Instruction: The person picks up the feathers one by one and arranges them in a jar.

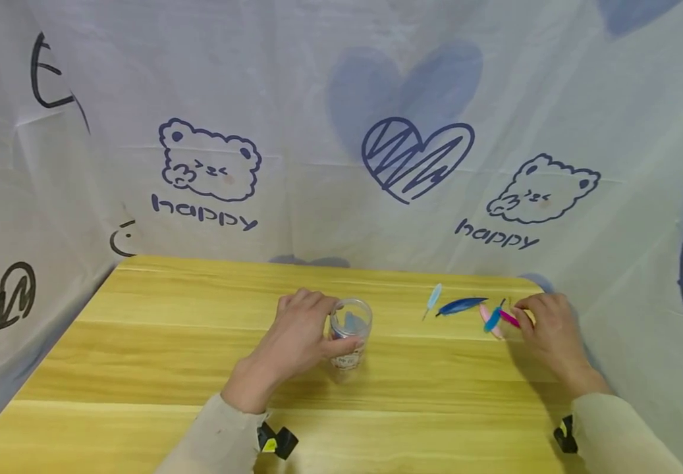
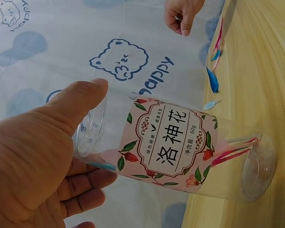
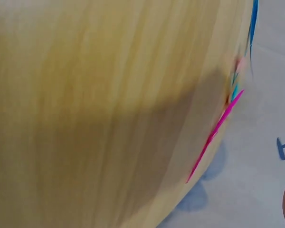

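The magenta feather lies on the wooden table, just left of the right hand (the nearer of 2), its long axis slanting toward those fingers; whether they pinch anything, I cannot tell. Leftward lie 4 other feathers. The left hand grips 1 clear roselle-labelled jar.

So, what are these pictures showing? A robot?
No robot here. The wide picture comes from a camera on the head; the others come from one on each wrist. A person's bare left hand holds a clear, pink-labelled plastic jar with colourful bits inside. The bare right hand is close to a magenta feather; I can't tell whether it holds anything. On the yellow wooden table lie a pink feather, a bright blue feather, a dark blue feather and a pale blue feather.
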Action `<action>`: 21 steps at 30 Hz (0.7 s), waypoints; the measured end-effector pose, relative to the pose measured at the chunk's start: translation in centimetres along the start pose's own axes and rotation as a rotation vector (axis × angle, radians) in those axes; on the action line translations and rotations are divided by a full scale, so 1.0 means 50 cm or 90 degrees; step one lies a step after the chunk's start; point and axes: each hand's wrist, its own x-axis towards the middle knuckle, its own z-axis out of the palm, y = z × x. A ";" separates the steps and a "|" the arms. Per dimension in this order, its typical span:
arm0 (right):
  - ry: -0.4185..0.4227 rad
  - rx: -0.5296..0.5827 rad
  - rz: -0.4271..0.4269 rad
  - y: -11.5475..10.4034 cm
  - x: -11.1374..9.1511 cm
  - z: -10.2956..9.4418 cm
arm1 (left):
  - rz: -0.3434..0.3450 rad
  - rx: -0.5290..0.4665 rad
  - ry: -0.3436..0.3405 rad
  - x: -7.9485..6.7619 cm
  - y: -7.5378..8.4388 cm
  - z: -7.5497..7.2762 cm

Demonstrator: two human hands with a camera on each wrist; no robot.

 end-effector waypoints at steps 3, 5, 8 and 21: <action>-0.005 -0.011 0.025 0.010 -0.007 0.001 | 0.001 0.000 0.001 0.000 0.001 0.000; -0.013 -0.020 0.051 0.015 -0.010 0.001 | 0.002 0.001 0.002 -0.001 0.000 0.000; -0.041 -0.047 0.087 0.021 -0.014 0.000 | 0.001 0.000 0.003 -0.001 -0.001 -0.001; -0.225 -0.118 0.159 0.048 -0.027 0.005 | -0.004 -0.006 -0.005 0.001 -0.001 -0.002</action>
